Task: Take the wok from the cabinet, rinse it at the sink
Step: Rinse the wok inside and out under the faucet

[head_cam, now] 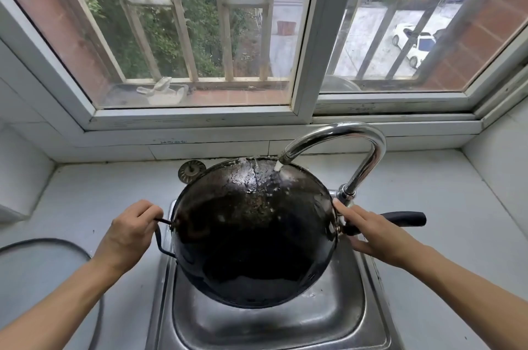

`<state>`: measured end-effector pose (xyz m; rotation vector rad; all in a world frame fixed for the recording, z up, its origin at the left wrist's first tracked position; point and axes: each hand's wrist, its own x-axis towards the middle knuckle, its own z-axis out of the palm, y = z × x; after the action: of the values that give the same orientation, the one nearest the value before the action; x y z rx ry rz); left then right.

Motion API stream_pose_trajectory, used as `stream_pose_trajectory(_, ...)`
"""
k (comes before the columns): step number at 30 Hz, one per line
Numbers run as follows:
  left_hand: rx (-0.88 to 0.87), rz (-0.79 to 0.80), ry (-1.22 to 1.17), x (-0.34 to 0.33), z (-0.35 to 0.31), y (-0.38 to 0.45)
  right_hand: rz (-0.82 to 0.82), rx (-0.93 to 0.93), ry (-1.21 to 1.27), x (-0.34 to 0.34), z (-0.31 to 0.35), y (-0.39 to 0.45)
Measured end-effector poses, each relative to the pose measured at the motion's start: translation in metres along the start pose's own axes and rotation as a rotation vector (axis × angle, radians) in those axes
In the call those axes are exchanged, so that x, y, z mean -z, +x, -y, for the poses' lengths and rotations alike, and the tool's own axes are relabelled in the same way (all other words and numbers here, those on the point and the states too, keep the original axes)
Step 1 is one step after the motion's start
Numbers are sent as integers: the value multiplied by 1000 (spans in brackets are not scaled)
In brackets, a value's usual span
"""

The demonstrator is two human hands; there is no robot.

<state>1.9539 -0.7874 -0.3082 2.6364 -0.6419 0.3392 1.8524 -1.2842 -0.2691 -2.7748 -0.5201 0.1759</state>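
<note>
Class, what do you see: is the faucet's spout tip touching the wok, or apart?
Apart. The head view shows the faucet tip above the wok, with a white stream of water bridging the gap.

Soft daylight from the window (200,35); edges bowed, focus sharp.
</note>
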Motion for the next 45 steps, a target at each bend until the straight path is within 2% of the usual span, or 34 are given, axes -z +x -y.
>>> stream_pose_trajectory(26,-108,104,-22,-4,-58,54,-50,-221,204,-21,-21,-74)
stream_pose_trajectory(36,-23,93,-11,6,-48,52,-18,-180,179,-12,-16,-56)
stream_pose_trajectory(45,74,50,27,24,-15,12,58,-77,122,-3,2,-11)
